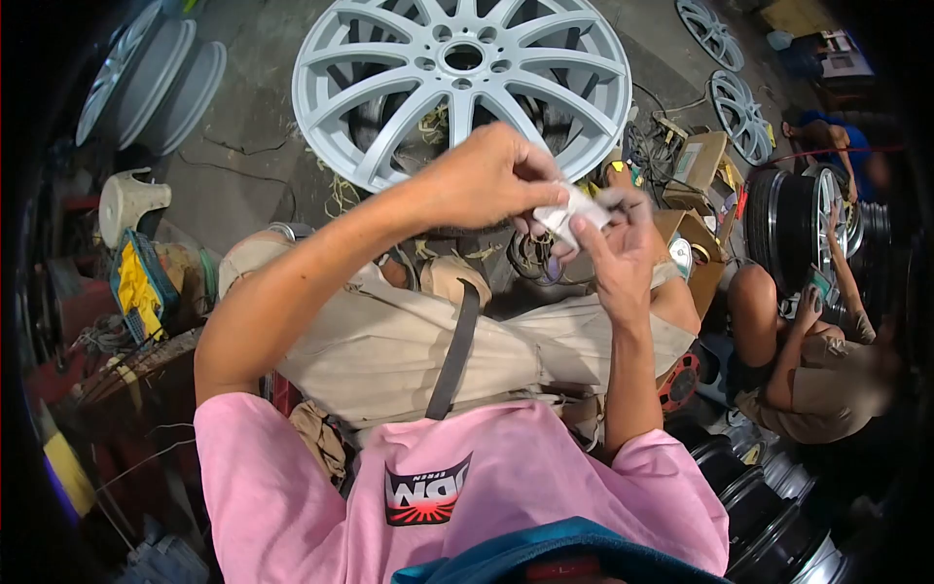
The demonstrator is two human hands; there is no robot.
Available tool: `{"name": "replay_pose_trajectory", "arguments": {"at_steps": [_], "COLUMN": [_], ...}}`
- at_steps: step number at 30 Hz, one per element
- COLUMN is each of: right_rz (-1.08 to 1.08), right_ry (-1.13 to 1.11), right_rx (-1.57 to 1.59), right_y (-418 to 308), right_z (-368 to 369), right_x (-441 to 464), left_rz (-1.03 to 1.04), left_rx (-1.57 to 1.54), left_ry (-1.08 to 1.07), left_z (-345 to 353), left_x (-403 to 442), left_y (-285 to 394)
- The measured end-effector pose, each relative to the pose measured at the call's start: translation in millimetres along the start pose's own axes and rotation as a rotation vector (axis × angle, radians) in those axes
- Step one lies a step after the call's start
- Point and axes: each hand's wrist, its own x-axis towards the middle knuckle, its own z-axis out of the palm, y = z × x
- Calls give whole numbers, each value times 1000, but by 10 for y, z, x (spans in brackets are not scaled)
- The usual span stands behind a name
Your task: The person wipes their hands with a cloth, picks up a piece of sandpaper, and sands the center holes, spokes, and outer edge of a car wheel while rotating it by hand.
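Both hands meet in front of my lap over a small white folded piece (pixel 572 216), which looks like paper or thin cloth; its exact kind I cannot make out. My left hand (pixel 486 180) pinches its upper left end between thumb and fingers. On the other side, my right hand (pixel 621 243) grips the lower right part, its fingers somewhat blurred and whitish with dust. Just beyond the hands lies a large light grey multi-spoke wheel rim (pixel 462 92), face up, with its lug holes and centre bore showing.
More rims (pixel 161 83) stand at the far left, near a beige stool (pixel 133 206) and a basket with yellow cloth (pixel 141 287). Cardboard boxes (pixel 702 170) and cables lie to the right. Another person (pixel 812 380) sits there beside tyres (pixel 778 229).
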Motion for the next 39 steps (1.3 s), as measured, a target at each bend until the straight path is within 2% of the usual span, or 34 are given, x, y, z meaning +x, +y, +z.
{"name": "replay_pose_trajectory", "arguments": {"at_steps": [2, 3, 5, 7, 9, 11, 13, 16, 17, 18, 19, 21, 25, 27, 29, 31, 33, 35, 39], "right_rz": [-193, -310, -742, -758, -773, -866, -782, -516, -511, -504, -497, -468, -384, -420, -491, -495, -479, -368, -554], "right_ry": [99, 14, -200, -234, -269, -369, -408, -478, -477, -524, -575, -649, -773, -810, -847, -837, -843, -730, -808], "right_rx": [-149, -348, -879, -948, -1021, -1124, -1145, -1185, -1188, -1243, -1296, -1323, -1305, -1151, -1203, -1154, -1131, -1203, -1022], "right_y": [-106, -82, -380, -643, -678, -588, -449, -266, -220, -177, -134, -79, -57, -45, -59, -28, 24, 21, 254], "right_z": [139, 31, -36, 147, 185, 113, 89, 61, 42, 22, 3, -66, -141, 22, 224, 293, 211, 2, 319], "right_x": [77, 158, 323, 336, 355, 378, 385, 429, 480, 543, 604, 683, 830, 867, 836, 857, 857, 868, 854], "left_rz": [47, 78, 67, 61, -6, -39, -34, 91, 221, 51, 87, -20, -52, -173, -150, 20, -24, -23, -102], "left_rx": [-61, -74, -72, -69, -77, -79, 78, 457, 485, 445, 442, 640, 566, 622, 644, 687, 675, 649, 691], "left_ry": [-5, 7, 18, 27, -140, -170, -179, 157, 256, 268, 360, 362, 372, 385, 381, 371, 363, 307, 330], "left_z": [-76, -135, -240, -331, -394, -416, -505, -987, -1158, -1278, -1352, -1451, -1424, -1431, -1411, -1482, -1461, -1524, -1430], "left_x": [24, 15, -7, -22, -41, -75, -71, 25, 59, 21, -21, -140, -362, -336, -286, -181, -238, -256, -204], "left_y": [68, 123, 234, 296, 327, 323, 285, 47, -75, 69, -10, 102, 264, 297, 266, 77, 143, 77, 186]}}
